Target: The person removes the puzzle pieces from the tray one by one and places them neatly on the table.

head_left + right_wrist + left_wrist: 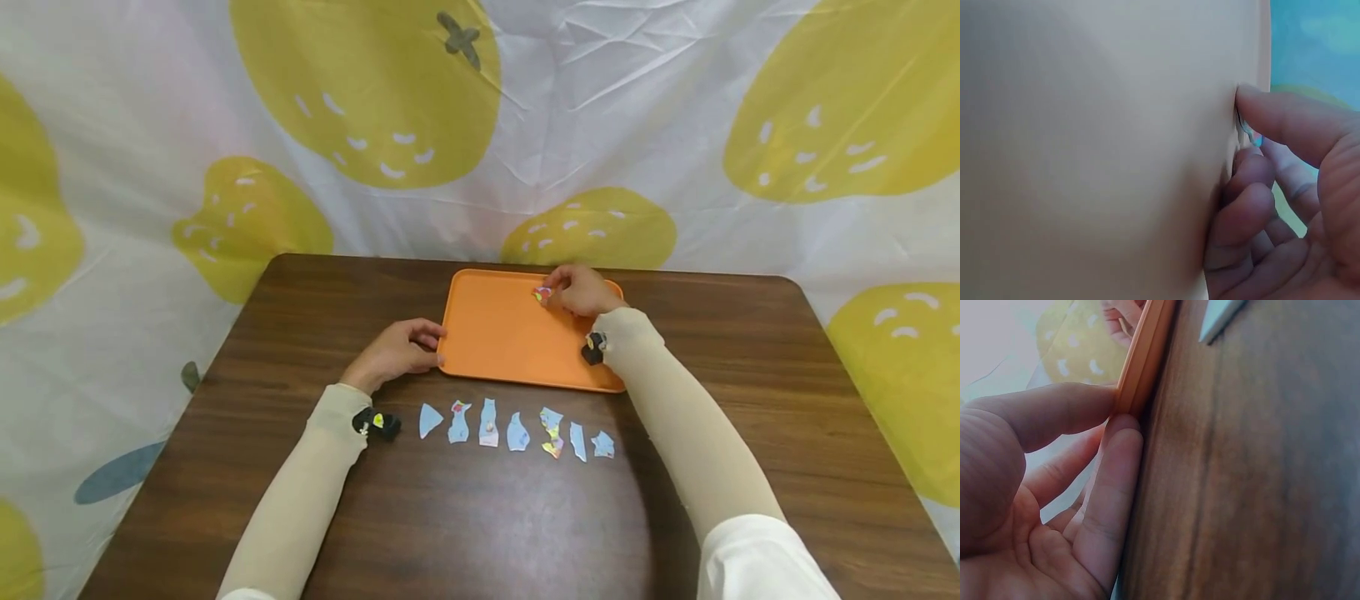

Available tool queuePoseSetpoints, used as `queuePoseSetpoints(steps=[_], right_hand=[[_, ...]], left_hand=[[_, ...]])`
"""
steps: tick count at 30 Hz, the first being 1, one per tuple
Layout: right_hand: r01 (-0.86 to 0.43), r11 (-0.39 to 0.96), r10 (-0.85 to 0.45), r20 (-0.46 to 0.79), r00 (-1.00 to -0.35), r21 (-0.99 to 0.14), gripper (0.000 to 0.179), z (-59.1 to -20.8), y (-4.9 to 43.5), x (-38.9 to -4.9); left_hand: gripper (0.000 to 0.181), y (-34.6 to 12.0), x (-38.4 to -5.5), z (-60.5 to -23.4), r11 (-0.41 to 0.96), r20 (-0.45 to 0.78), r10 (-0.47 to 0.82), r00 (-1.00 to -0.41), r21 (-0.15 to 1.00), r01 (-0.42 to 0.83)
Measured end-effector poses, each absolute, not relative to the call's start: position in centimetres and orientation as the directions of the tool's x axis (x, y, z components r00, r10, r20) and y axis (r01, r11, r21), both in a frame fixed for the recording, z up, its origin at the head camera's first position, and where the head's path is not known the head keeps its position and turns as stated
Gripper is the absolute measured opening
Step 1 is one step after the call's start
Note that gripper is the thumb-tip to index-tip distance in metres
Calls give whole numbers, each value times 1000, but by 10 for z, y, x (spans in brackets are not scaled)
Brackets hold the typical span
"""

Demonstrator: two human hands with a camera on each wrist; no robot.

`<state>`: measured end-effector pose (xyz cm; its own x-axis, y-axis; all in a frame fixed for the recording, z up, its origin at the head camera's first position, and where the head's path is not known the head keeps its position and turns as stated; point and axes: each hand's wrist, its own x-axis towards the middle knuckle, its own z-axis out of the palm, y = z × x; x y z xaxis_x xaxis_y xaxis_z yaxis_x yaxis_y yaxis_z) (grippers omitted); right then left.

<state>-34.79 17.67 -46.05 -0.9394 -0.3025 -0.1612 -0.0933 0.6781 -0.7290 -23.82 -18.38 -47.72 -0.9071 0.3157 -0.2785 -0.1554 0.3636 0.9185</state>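
Note:
An orange tray (pixel 502 333) lies flat on the table. My left hand (pixel 397 350) holds the tray's left edge, its thumb (pixel 1066 412) and bent fingers meeting at the rim in the left wrist view. Over the tray's far right part, my right hand (pixel 581 292) pinches a small torn paper piece (pixel 542 294) with red, yellow and purple print. In the right wrist view, thumb and fingers hide most of that piece. In front of the tray, several light-blue printed paper scraps (pixel 488 423) lie in a spaced row.
The dark wooden table (pixel 525 525) runs back to a hanging white cloth (pixel 570 108) with large yellow fruit prints. A black wrist camera (pixel 377 423) sits on the left wrist, another dark device (pixel 593 348) on the right wrist over the tray.

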Motion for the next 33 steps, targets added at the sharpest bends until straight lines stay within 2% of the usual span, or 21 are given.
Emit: queuePoseSetpoints(steps=[8,17,20,26,33], right_hand=[[-164,694,-323,-100,-941,-701,28,-459,185,-342],[-127,648,-308,-106,-945,-751,22,-457,197,-335],[-92,594,-310,-121,-943,-799,27,-456,201,-332],[-71,548,-301,-118,-946,-833,50,-452,207,-325],[-36,490,-291,-125,-948,-871,45,-449,212,-319]], left_hand=[[48,-183,-239,-477,368,-272,320,-908,918,-145],[48,-184,-241,-479,363,-270,319,-908,920,-146],[49,-185,-241,-480,357,-276,318,-907,921,-155],[50,-185,-240,-478,358,-277,319,-906,921,-156],[51,-184,-240,-478,364,-271,320,-908,920,-146]])
